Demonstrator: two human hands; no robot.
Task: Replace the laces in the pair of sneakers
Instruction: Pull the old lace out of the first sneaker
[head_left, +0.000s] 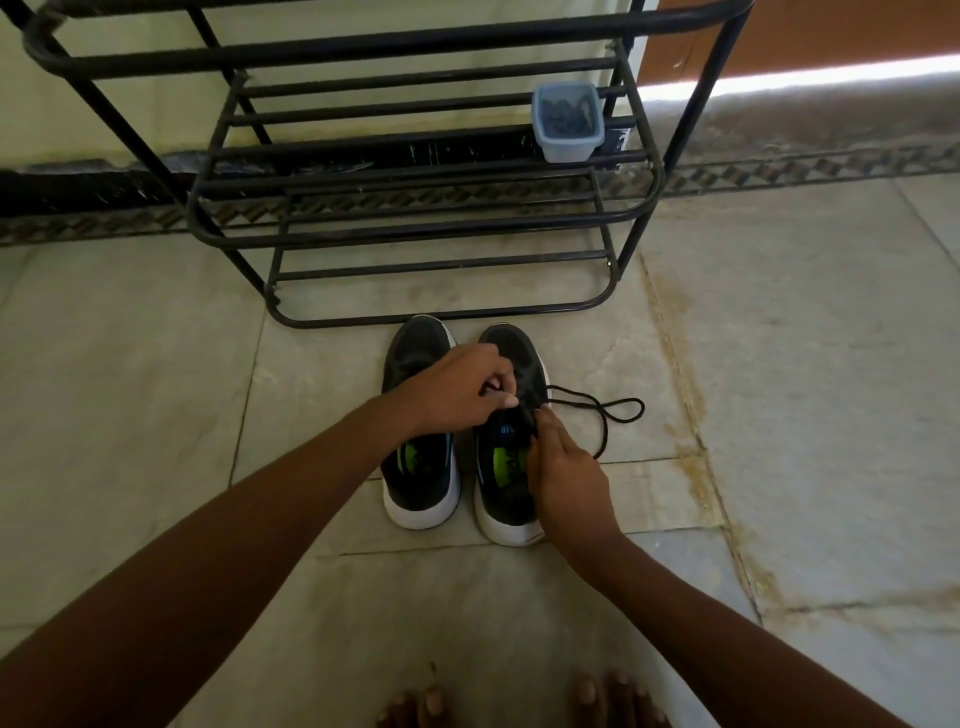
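Observation:
Two black sneakers with white soles stand side by side on the floor, toes away from me: the left sneaker and the right sneaker. My left hand reaches across the left sneaker and pinches the lace at the right sneaker's eyelets. My right hand rests on the right sneaker's outer side, fingertips pinching at the tongue. A black lace trails in a loop over the floor to the right of that shoe.
A black metal shoe rack stands just beyond the sneakers against the wall. A small blue-grey plastic tub with dark contents sits on its shelf at the right. My bare toes show at the bottom edge. Tiled floor lies all around.

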